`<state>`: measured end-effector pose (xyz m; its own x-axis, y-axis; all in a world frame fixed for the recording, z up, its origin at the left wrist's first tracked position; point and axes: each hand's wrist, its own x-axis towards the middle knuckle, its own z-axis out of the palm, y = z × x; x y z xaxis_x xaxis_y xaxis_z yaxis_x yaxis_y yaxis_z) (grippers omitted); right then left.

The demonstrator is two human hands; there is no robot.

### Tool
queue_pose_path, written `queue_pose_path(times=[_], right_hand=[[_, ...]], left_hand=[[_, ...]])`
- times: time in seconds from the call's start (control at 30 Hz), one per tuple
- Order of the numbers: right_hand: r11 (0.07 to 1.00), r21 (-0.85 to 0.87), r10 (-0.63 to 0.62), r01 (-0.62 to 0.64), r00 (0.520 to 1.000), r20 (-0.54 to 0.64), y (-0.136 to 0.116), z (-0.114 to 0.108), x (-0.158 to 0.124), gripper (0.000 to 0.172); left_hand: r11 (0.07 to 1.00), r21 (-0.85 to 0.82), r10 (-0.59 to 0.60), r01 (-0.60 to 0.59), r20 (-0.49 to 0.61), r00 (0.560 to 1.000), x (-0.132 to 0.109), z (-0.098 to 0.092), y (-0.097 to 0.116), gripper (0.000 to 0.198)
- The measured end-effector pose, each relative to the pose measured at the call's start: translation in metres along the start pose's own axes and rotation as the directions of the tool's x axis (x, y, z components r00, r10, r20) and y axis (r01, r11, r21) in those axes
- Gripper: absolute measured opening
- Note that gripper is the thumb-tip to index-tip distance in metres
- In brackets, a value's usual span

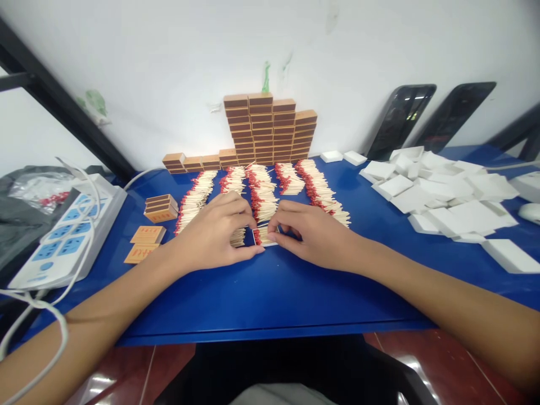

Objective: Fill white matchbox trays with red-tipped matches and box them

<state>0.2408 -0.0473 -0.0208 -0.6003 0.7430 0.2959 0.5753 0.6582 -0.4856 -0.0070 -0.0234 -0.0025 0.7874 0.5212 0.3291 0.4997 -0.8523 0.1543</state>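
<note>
A small white matchbox tray [274, 243] full of red-headed matches [262, 235] lies on the blue table between my two hands. My left hand [219, 230] curves round the left end of this tray, its thumb at the near edge and its index finger at the far edge. At the right end, my right hand [310, 233] has its thumb and fingers bent onto the tray; its exact grip on tray or matches is partly hidden. Just behind are several long rows of loose matches [261, 191], and my left hand covers part of the rows there.
Stacked matchboxes [261, 129] stand against the wall. More matchboxes [161, 208] sit at left, near a white power strip [99, 225] with cables. White empty trays [447, 191] are heaped at right, by two dark phone-like panels [400, 121]. The blue table's [270, 304] front edge is close.
</note>
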Motion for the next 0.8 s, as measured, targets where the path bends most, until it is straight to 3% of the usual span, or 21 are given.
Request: queue_pose_path(times=[0.23, 0.63, 0.8], right_hand=[[0.998, -0.050, 0.038, -0.039, 0.999, -0.023, 0.002, 0.000, 0.001, 0.007], [0.998, -0.062, 0.030, -0.030, 1.000, -0.009, 0.004, -0.003, 0.001, 0.007], [0.998, -0.047, 0.029, -0.029, 0.999, -0.016, 0.003, -0.002, 0.000, 0.007]], left_hand=[[1.000, -0.009, -0.003, 0.003, -0.007, 1.000, 0.000, 0.001, 0.002, 0.036], [0.999, -0.035, 0.002, -0.003, -0.043, 0.999, 0.001, 0.008, 0.004, 0.024], [0.998, -0.036, -0.048, 0.047, -0.052, 0.997, 0.002, 0.010, 0.006, 0.027]])
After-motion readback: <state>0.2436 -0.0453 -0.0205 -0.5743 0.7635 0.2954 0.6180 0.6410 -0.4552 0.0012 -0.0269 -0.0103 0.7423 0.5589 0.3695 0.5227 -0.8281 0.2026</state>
